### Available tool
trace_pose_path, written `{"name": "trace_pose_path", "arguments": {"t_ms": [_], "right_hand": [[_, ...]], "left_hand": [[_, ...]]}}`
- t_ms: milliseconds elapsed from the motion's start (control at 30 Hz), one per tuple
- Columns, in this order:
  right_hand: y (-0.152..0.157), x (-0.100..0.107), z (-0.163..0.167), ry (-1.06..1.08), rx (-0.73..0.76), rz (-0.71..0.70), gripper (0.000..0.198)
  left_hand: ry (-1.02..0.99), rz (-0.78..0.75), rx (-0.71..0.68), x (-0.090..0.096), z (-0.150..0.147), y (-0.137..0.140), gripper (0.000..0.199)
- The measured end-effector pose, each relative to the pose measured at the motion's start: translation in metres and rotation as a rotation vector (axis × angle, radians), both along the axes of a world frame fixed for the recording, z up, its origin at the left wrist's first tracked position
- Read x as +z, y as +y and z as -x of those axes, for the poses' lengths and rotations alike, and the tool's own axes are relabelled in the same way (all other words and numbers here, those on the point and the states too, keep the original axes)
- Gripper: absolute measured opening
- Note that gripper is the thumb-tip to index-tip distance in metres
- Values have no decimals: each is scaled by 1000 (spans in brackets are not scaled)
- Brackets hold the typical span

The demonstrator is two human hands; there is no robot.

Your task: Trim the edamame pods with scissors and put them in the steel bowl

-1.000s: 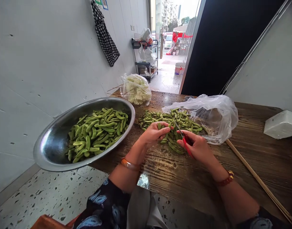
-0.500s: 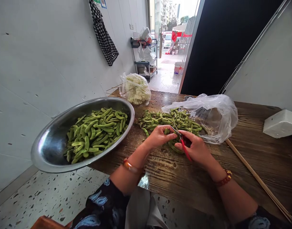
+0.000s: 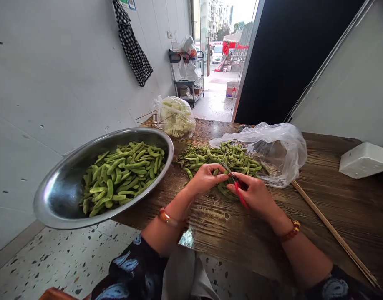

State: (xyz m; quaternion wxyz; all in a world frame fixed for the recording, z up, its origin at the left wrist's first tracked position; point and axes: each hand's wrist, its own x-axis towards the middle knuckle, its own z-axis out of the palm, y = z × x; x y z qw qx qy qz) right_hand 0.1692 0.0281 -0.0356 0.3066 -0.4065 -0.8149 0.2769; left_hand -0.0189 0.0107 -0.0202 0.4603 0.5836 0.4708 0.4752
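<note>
My right hand [image 3: 252, 193] is closed around the red handles of a pair of scissors [image 3: 240, 193], whose metal blades point up and to the left. My left hand [image 3: 207, 178] pinches a green soybean pod [image 3: 215, 171] right beside the blades; the fingers partly cover it. Behind both hands a heap of soybean pods [image 3: 207, 155] with bits of stem lies on the wooden table [image 3: 210, 233]. To the left, a large steel basin [image 3: 58, 196] holds many more green pods [image 3: 124, 171].
A crumpled clear plastic bag [image 3: 291, 146] lies right of the heap. Thin wooden skewers [image 3: 332, 229] stretch along the table's right side. Bagged cauliflower [image 3: 176, 118] sits at the back left, and a white box [image 3: 363, 160] at the right. A cart [image 3: 188, 81] stands near the doorway.
The scissors' blades have shifted slightly beside the pod in my left hand, and the handles look closer together. The whole view has slid a little; both hands keep their places over the table.
</note>
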Motion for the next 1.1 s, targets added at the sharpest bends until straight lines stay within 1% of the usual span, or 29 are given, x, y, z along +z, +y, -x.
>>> {"name": "trace_pose_path", "arguments": {"t_ms": [100, 233, 333, 433, 567, 833, 967, 1100], "right_hand": [[0, 1, 1, 3, -2, 37, 46], [1, 2, 2, 53, -23, 79, 48], [2, 2, 2, 82, -45, 92, 52], [2, 1, 2, 93, -43, 104, 55], [1, 1, 1, 102, -18, 110, 54], [2, 3, 2, 143, -32, 130, 53], [2, 5, 0, 132, -37, 141, 49], [2, 4, -1, 107, -33, 114, 49]], "left_hand": [[-74, 40, 20, -3, 1, 1, 25], [-321, 164, 63, -4, 3, 2, 31], [-472, 179, 111, -3, 5, 3, 36], [-554, 198, 153, -2, 6, 4, 38], [-561, 213, 137, -1, 5, 3, 38], [-451, 230, 46, -2, -4, -1, 37], [-450, 213, 55, -2, -4, -1, 36], [-450, 203, 82, -3, -2, 1, 36]]}}
